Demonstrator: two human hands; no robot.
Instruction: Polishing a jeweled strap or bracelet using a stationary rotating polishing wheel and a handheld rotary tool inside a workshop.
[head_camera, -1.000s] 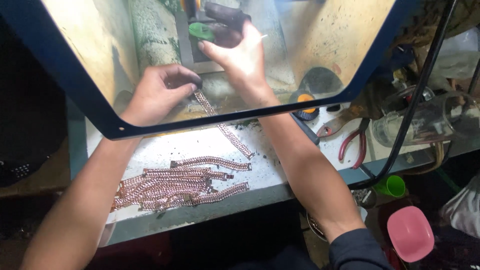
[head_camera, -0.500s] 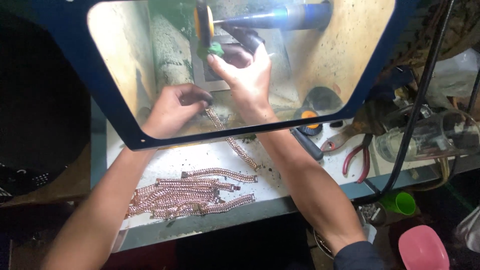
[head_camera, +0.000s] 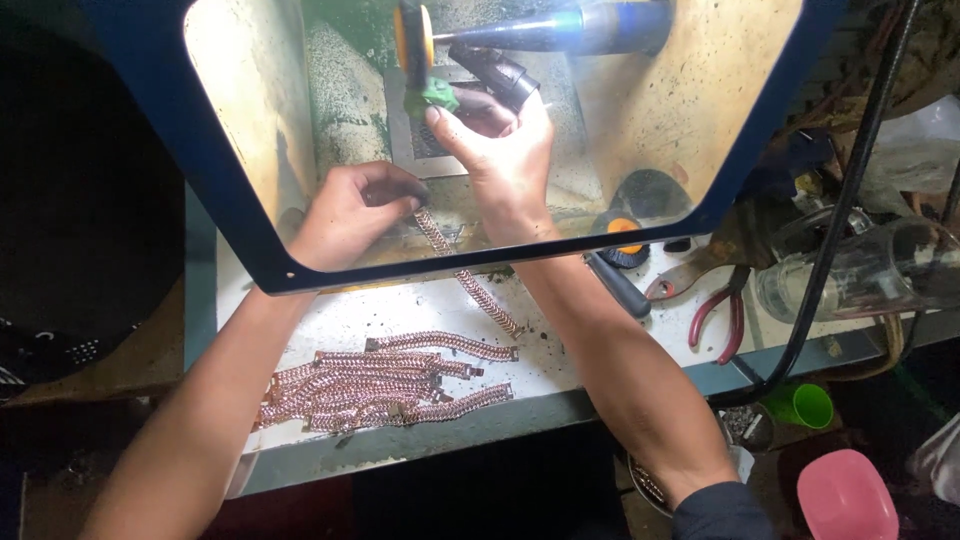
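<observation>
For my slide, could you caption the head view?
Left hand holds a chain bracelet; right hand presses a green block to a wheel.

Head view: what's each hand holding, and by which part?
Left hand pinches the upper end of a chain bracelet. Right hand grips a green block by its lower end, at the wheel.

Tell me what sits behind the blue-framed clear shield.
Behind the shield: both hands, the left hand pinching a chain, the right hand holding a green block by the orange wheel. The chain's gripped end is hidden.
</observation>
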